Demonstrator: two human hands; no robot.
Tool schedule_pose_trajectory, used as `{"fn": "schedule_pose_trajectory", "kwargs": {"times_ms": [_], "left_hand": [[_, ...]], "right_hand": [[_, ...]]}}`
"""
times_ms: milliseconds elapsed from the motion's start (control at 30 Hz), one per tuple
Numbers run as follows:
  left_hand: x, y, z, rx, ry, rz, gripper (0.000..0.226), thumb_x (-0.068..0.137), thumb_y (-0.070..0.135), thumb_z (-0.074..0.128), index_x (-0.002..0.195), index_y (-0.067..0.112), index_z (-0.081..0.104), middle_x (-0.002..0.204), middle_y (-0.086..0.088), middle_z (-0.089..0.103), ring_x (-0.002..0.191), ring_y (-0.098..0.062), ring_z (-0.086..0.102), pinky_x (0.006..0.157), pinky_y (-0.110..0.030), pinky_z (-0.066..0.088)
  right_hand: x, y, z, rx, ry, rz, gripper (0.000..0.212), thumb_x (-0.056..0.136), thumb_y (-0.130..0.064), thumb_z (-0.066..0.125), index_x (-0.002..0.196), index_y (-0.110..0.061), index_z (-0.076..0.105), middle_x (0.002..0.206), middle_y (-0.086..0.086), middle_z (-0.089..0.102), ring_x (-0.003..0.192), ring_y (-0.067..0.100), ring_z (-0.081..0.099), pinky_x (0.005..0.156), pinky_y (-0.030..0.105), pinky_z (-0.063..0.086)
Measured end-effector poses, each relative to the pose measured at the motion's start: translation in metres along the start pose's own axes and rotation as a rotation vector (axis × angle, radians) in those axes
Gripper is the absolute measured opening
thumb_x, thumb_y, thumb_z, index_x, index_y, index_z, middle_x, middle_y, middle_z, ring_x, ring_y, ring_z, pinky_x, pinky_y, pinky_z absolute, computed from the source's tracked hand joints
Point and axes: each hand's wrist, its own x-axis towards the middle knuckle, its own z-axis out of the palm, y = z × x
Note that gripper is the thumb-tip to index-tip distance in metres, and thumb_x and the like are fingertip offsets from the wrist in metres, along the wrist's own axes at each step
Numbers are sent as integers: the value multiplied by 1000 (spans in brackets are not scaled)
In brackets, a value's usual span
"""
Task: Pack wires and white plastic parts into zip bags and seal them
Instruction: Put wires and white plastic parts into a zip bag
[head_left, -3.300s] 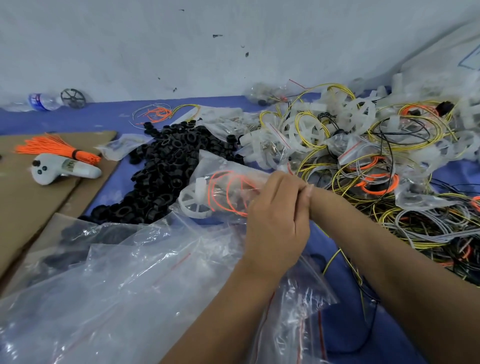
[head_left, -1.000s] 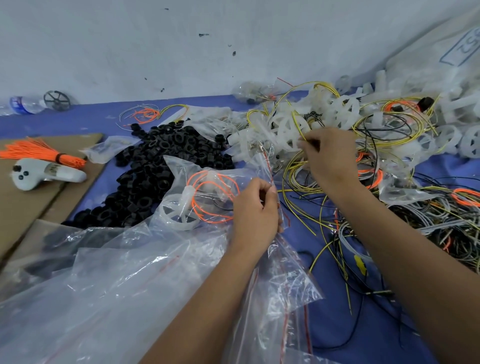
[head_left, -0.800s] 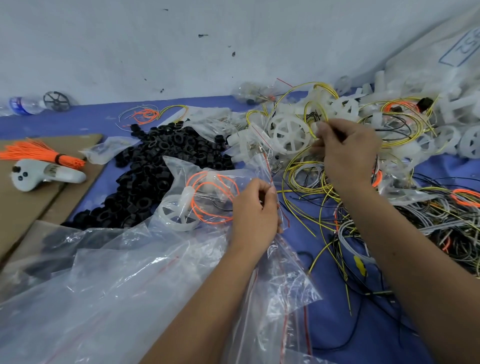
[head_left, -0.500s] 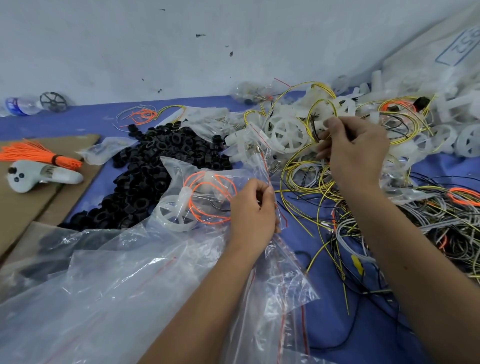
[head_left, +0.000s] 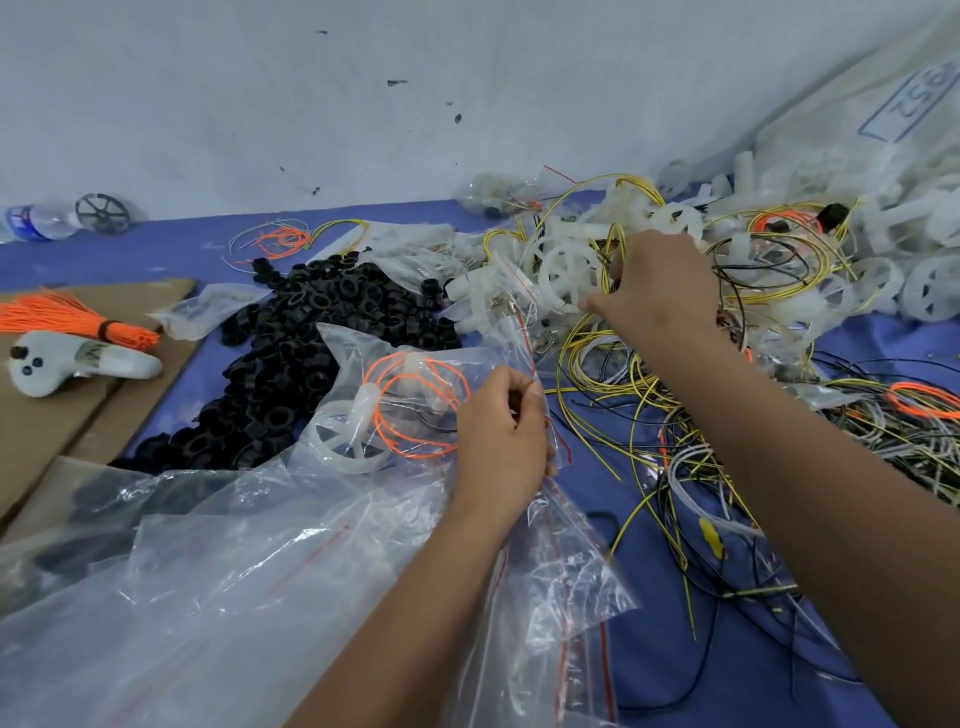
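My left hand (head_left: 501, 434) pinches the mouth edge of a clear zip bag (head_left: 410, 374) that holds a white plastic wheel (head_left: 345, 441) and a coil of orange wire (head_left: 415, 405). My right hand (head_left: 657, 291) reaches into the pile at the back right and grips yellow wires (head_left: 613, 249) beside another white wheel part (head_left: 566, 275). Loose yellow, black and white wires (head_left: 675, 441) trail from the pile across the blue cloth under my right forearm.
A heap of black rings (head_left: 311, 353) lies left of the bag. Empty zip bags (head_left: 234, 597) are stacked in front. Cardboard (head_left: 52, 426) at left bears a white controller (head_left: 78, 361) and an orange wire bundle (head_left: 62, 317). A big sack (head_left: 857, 135) leans at back right.
My right hand left the bag, reached right into the wire pile, took hold of yellow wires and lifted them. My left hand kept its hold on the bag's mouth.
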Motion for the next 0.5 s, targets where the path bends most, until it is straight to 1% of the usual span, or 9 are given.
{"fn": "schedule_pose_trajectory", "kwargs": {"times_ms": [67,167,233,300,367,400,433,467,500], "left_hand": [[0,-1,0,-1,-1,2,22,104,14,52,83,12,52,53,1,54,37,-13,54,38,-26,45],[2,-2,0,-1,1,7,22,104,15,52,82,13,51,53,-1,54,37,-14,54,38,-26,45],[2,-2,1,-3,3,10,22,104,15,53,82,13,51,53,-1,54,37,-14,54,38,-29,46],[2,-3,1,-5,2,10,22,104,15,53,82,13,51,53,0,54,37,-14,54,38,-29,46],[2,-3,1,-7,1,6,23,104,15,53,82,13,51,52,1,54,37,-13,54,37,-26,44],[2,-3,1,-8,1,4,23,104,15,53,81,14,51,52,1,54,37,-13,54,37,-25,44],[2,-2,1,-9,1,2,23,104,15,53,81,13,51,53,1,54,37,-13,54,37,-24,44],[2,-2,1,-10,2,0,23,104,14,53,81,13,51,53,1,54,37,-13,54,37,-24,44],[2,-1,1,-12,3,-1,23,104,14,53,81,12,51,53,1,54,37,-13,54,37,-25,44]], "right_hand": [[7,-1,1,-50,-50,28,43,75,-45,84,94,-9,69,90,15,67,86,35,64,65,34,48],[13,0,2,-64,-99,64,26,80,-25,78,100,-10,72,98,17,68,91,38,66,71,37,53],[15,2,2,-16,-88,96,18,79,-15,70,97,-9,70,97,18,67,91,39,66,70,36,51],[16,3,2,58,-105,150,16,77,-12,68,92,-8,68,93,17,67,88,39,66,70,36,52],[17,6,0,219,-159,234,19,75,-15,71,92,-7,70,88,15,68,84,35,67,74,39,58],[19,7,-3,363,-177,293,22,74,-17,74,92,-5,70,86,13,69,79,32,67,73,40,59],[19,7,-7,546,-192,369,25,74,-19,77,92,-4,68,85,11,67,71,28,63,65,38,58],[18,7,-11,739,-208,443,29,74,-19,79,94,-5,65,84,8,61,62,23,55,55,33,51],[17,8,-16,905,-234,500,32,74,-18,81,97,-7,61,82,7,55,56,19,46,46,28,41]]}}
